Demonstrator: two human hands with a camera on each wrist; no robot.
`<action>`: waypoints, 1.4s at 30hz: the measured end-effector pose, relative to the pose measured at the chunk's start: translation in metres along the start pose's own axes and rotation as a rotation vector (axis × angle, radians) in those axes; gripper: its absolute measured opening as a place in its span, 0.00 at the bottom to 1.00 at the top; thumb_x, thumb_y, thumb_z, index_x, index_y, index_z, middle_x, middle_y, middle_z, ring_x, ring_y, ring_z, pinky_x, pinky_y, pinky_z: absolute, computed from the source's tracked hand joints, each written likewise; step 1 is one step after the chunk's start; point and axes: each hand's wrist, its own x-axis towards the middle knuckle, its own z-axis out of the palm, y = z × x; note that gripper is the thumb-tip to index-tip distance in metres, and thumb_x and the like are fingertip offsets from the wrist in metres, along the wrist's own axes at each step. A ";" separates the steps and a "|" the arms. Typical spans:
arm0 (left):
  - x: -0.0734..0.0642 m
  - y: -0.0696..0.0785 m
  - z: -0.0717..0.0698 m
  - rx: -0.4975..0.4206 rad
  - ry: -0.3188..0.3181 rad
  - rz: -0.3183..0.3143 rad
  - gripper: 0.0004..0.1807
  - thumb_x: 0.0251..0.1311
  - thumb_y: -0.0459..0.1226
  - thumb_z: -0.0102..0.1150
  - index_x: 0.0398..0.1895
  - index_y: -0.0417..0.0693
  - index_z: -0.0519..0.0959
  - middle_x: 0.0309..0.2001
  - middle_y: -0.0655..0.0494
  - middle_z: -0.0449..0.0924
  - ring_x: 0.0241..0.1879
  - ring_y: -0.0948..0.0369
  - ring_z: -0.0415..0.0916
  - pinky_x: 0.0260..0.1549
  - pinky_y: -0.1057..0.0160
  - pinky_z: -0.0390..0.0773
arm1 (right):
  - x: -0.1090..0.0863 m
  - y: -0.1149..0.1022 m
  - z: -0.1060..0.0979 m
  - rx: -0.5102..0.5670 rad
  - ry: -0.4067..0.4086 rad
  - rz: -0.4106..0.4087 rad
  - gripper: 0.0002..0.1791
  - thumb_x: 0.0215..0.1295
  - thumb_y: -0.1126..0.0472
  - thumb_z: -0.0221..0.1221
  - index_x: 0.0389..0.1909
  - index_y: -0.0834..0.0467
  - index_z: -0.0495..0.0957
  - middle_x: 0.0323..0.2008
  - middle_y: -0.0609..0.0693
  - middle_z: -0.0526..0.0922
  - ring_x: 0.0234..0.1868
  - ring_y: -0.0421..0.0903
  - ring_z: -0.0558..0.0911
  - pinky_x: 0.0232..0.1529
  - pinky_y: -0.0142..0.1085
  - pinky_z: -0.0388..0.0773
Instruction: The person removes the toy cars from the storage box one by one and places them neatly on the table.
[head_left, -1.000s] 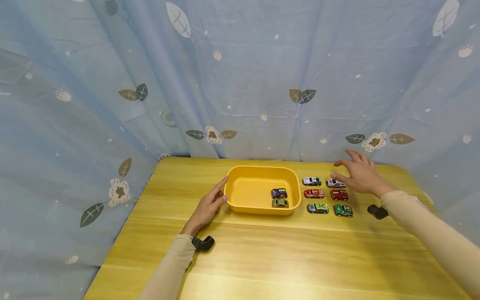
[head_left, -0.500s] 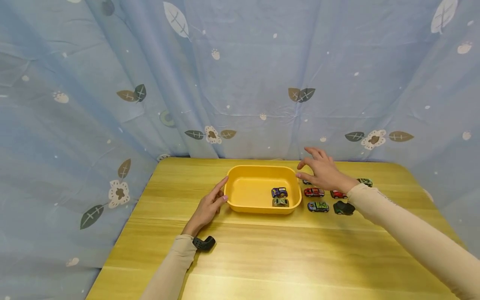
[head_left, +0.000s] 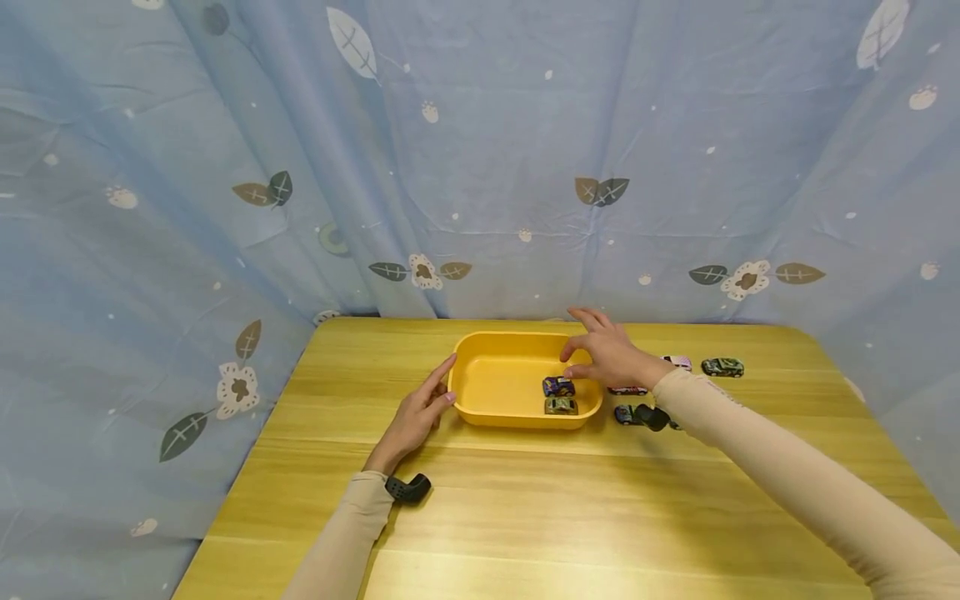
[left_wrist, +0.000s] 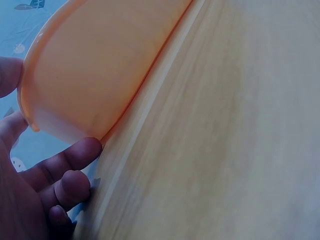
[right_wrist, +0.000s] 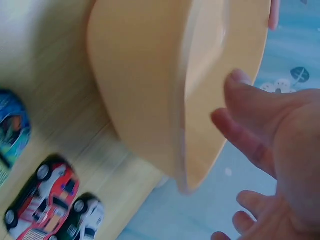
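A yellow plastic bin (head_left: pixel 517 421) sits on the wooden table with two toy cars inside near its right end, a blue-purple one (head_left: pixel 558 387) and an olive green one (head_left: pixel 561 406). My left hand (head_left: pixel 412 421) touches the bin's left end with thumb and fingertips spread along it. Over the bin's right end hovers my right hand (head_left: pixel 603 354), thumb and index finger parted, the thumb tip just above the blue-purple car. Nothing shows between those fingers in the right wrist view, where the hand (right_wrist: pixel 280 140) reaches over the rim.
Right of the bin stand several more toy cars, partly hidden by my right arm: a red one (right_wrist: pixel 47 200), a green-and-white one (right_wrist: pixel 85 220), a blue-green one (right_wrist: pixel 11 130) and a camouflage one (head_left: pixel 722 367). A patterned blue curtain (head_left: pixel 480 150) hangs behind the table (head_left: pixel 525 517).
My right hand has moved left from above the rows of cars to over the bin's right end, uncovering the camouflage car. The left hand and the bin have stayed put.
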 end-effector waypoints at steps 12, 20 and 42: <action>-0.002 0.005 -0.001 0.001 0.009 0.001 0.33 0.81 0.38 0.53 0.85 0.50 0.59 0.44 0.44 0.80 0.25 0.38 0.73 0.26 0.67 0.74 | 0.017 -0.020 0.010 -0.128 -0.091 -0.032 0.11 0.60 0.54 0.77 0.41 0.54 0.92 0.84 0.65 0.52 0.85 0.70 0.45 0.75 0.73 0.54; -0.003 0.009 -0.002 0.007 0.006 0.010 0.33 0.81 0.37 0.53 0.85 0.48 0.59 0.43 0.47 0.80 0.24 0.41 0.73 0.25 0.67 0.75 | 0.021 -0.028 0.015 -0.200 -0.132 -0.039 0.06 0.60 0.57 0.77 0.36 0.53 0.92 0.83 0.65 0.55 0.85 0.69 0.45 0.76 0.69 0.57; -0.004 0.007 -0.002 -0.003 0.012 0.023 0.33 0.81 0.36 0.53 0.85 0.48 0.59 0.43 0.41 0.81 0.22 0.44 0.72 0.25 0.68 0.73 | 0.023 -0.025 0.029 -0.267 -0.116 -0.041 0.09 0.60 0.58 0.77 0.39 0.56 0.92 0.84 0.64 0.52 0.85 0.69 0.48 0.75 0.68 0.60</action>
